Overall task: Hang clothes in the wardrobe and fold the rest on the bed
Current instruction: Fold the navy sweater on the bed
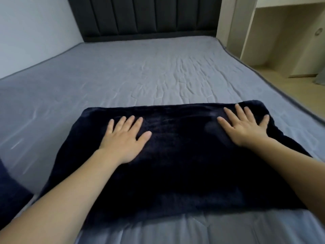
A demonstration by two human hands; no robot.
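Fabric in one piece, a dark navy garment [175,155] of plush, fleecy cloth, lies flat on the bed [140,71] near its front edge, folded into a rough rectangle. Its long axis runs left to right across the bed, parallel to the headboard [144,16], and its short sides face the left and right edges of the mattress. What kind of garment it is cannot be told from this fold. Two hands are in view, both bare and both resting palm down on the cloth. The left hand [125,138] lies on the left half of the garment with its fingers straight and slightly apart, pointing toward the headboard. The right hand [246,124] lies on the far right part, close to the upper right corner, with its fingers spread wide and pointing the same way. Neither hand pinches or curls round the fabric. The two hands are well apart, with a stretch of bare cloth between them. A second patch of dark blue cloth [10,191] shows at the left edge of the view, cut off by the frame. The grey sheet is wrinkled beyond the garment. To the right of the bed stands one pale open cabinet [281,32].
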